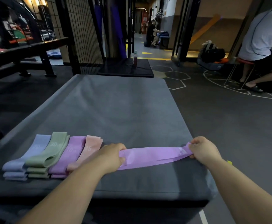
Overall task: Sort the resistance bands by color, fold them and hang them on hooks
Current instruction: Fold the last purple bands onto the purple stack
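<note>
A purple resistance band (153, 156) is stretched flat between my two hands just above the near part of the grey padded platform (120, 107). My left hand (111, 156) grips its left end, my right hand (204, 149) pinches its right end. To the left lie folded bands side by side: blue (31, 152), green (51, 151), purple (69, 155) and pink (87, 148). The blue, green and purple piles each hold more than one band. My left forearm covers the near end of the pink band.
A lower black mat (125, 67) with a bottle (134, 57) stands beyond the platform. A wire mesh wall (82, 29) and a bench (27, 50) are at the left. One person sits on a stool (261, 46) at right; another crouches far back (151, 34).
</note>
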